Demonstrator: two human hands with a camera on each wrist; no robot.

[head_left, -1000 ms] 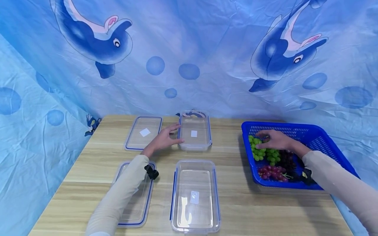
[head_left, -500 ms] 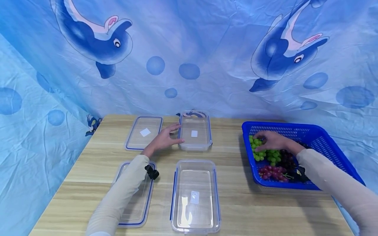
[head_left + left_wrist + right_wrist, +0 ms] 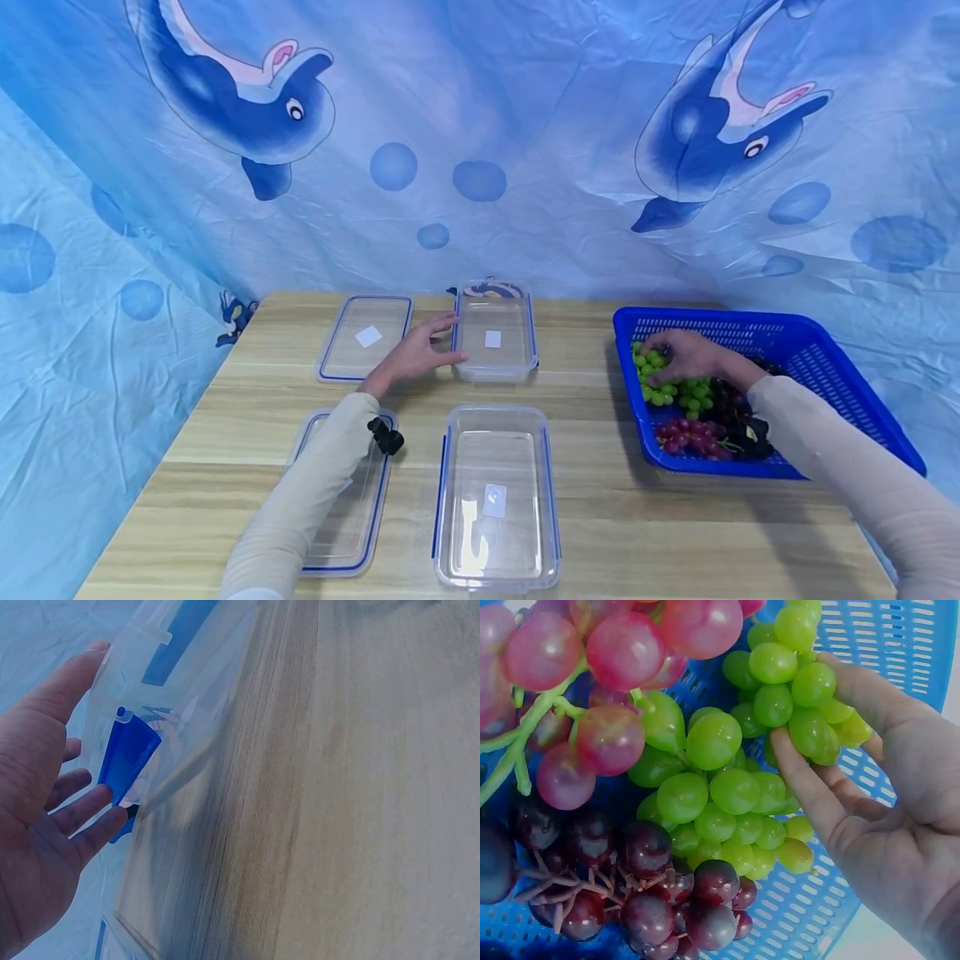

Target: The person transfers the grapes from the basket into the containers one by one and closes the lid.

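right hand [image 3: 693, 356] has thumb and fingers drawn in around a green grape bunch [image 3: 780, 682], holding it inside the left end of a blue basket [image 3: 720, 319]; left hand [image 3: 414, 352] is spread wide, its thumb and fingertips at the left side of the far container [image 3: 495, 321]. a second ago the right hand reached over that bunch with its fingers wider apart; since then it has closed in, while the left hand and the far container have stayed put. both hands are above a counter [image 3: 637, 533] of pale, striped wood grain, and beyond them hangs a creased blue cloth [image 3: 540, 100] printed with dolphins [image 3: 693, 133]. just beside the held bunch, below the right hand, lies another green bunch [image 3: 712, 787], with red grapes [image 3: 626, 656] and dark grapes [image 3: 646, 919] closer to the person. between the hands and nearer the person sits a near container [image 3: 498, 467], clear and blue-edged. a flat lid [image 3: 371, 358] lies left of the left hand, and a second lid [image 3: 360, 525] lies below the left sleeve [image 3: 300, 492], which hides part of it. the right sleeve [image 3: 832, 458] crosses the basket's near rim, and the right hand hides part of the held bunch in the head view.
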